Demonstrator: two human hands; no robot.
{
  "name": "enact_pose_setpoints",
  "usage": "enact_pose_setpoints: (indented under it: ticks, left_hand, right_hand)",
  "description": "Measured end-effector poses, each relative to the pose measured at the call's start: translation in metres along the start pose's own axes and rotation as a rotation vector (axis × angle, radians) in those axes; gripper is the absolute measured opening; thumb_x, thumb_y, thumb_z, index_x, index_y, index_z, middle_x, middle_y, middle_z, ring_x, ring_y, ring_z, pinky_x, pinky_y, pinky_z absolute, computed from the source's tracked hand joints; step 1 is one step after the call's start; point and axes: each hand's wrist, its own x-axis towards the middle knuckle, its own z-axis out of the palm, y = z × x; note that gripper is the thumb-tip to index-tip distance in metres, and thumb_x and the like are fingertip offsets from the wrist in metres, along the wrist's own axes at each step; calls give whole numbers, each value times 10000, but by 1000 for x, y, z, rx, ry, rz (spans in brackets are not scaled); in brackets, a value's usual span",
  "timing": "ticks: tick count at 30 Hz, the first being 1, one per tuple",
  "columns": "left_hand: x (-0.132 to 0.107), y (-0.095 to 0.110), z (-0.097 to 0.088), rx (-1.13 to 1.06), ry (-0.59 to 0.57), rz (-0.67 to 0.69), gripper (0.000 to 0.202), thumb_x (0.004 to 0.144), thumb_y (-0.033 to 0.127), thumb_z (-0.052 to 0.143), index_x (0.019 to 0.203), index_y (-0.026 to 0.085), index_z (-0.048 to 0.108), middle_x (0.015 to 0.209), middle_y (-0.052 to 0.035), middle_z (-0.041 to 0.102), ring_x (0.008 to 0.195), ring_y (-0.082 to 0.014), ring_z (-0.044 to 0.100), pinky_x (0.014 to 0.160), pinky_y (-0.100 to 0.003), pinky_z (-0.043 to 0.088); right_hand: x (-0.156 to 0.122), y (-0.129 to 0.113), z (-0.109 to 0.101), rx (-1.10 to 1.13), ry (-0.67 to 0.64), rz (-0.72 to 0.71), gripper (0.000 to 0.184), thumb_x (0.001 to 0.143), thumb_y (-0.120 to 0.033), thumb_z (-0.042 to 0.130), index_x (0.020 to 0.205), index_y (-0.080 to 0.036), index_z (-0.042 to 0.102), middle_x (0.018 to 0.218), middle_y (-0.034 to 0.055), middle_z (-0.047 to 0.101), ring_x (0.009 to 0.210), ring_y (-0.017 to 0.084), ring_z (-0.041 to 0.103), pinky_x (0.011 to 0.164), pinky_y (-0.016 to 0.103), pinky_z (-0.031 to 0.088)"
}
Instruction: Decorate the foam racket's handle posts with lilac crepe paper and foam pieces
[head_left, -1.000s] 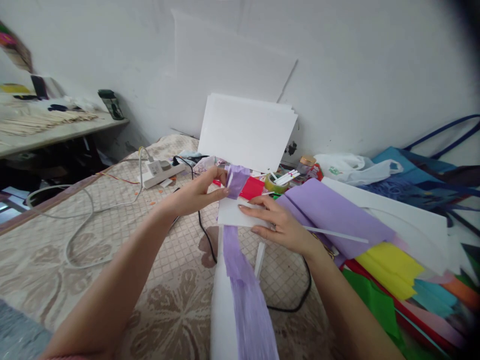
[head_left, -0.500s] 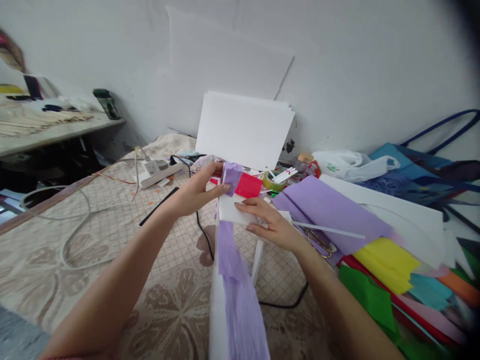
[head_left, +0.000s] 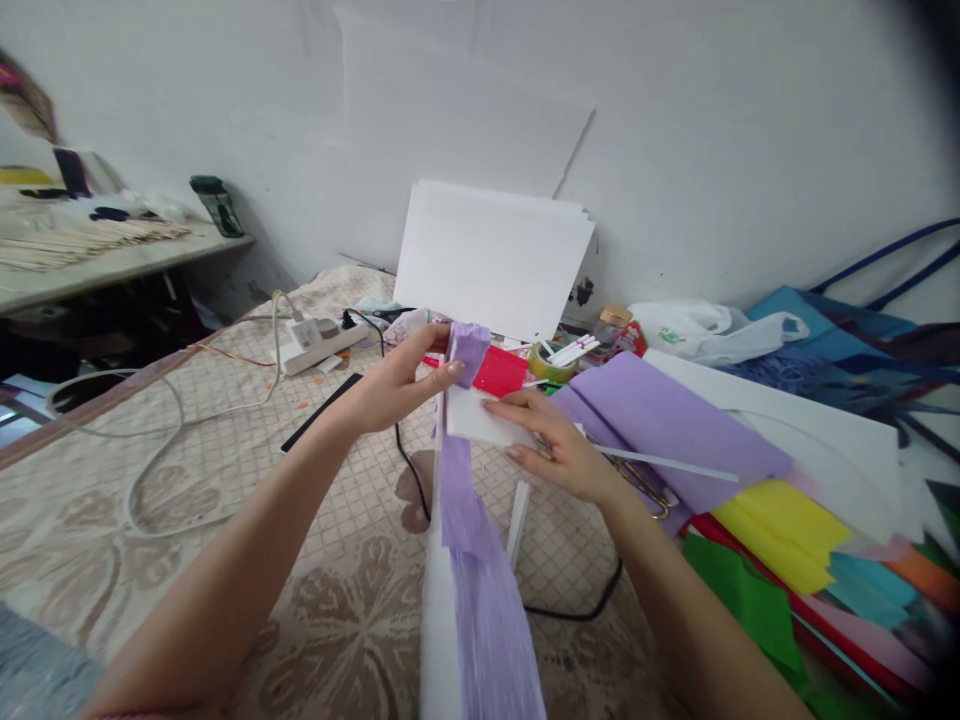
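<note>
My left hand (head_left: 394,385) pinches the top end of a long purple crepe paper strip (head_left: 484,590) that hangs down toward me. The strip's upper part (head_left: 470,352) folds over a small white foam piece (head_left: 480,418). My right hand (head_left: 559,445) grips that white piece from the right, fingers curled over its near edge. A long white foam board (head_left: 436,640) lies under the strip, reaching the bottom of the picture.
A stack of white sheets (head_left: 491,255) leans on the wall behind. Purple paper (head_left: 667,425), yellow, green and other coloured sheets lie at right with a tape roll (head_left: 547,365) and blue bags (head_left: 847,350). A power strip (head_left: 319,340), white cable and black cord (head_left: 570,610) cross the patterned cloth.
Both hands stay on the strip and white piece, shifting only slightly; the strip's lower length has swayed a little. The view wobbled.
</note>
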Motion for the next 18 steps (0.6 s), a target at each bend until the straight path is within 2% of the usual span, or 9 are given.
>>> enact_pose_setpoints:
  ticks: [4,9,14,18]
  left_hand:
    - [0,1,0,22,-5,-17,364,955,426,504,1239,198,520,1298,-110,577,1203,-245,545,1046,-396,437]
    - [0,-4,0,48,1,-30,372,953,451,506,1234,206,512,1295,-113,571,1227,-253,523,1070,-415,411]
    - [1,-7,-1,-26,-29,-19,403,970,431,487,1303,205,478,1367,-125,531,1246,-242,513,1094,-414,398]
    - [1,-7,-1,-33,-24,-8,406,974,413,485,1323,206,472,1376,-123,529,1247,-239,515,1095,-423,400]
  right_hand:
    - [0,-9,-4,-122,-60,-8,466,975,-347,508,1436,-299,471,1261,107,489,1213,239,492,1042,443,410]
    - [-1,-5,-11,-69,-120,7,480,977,-372,507,1447,-287,458,1291,110,519,1216,233,509,1058,437,402]
    - [-4,3,-16,116,-60,31,493,972,-418,507,1453,-343,429,1398,77,534,1239,241,515,1021,429,431]
    - [-3,0,-15,33,-78,30,506,945,-410,562,1434,-325,464,1290,93,556,1169,236,534,1012,436,432]
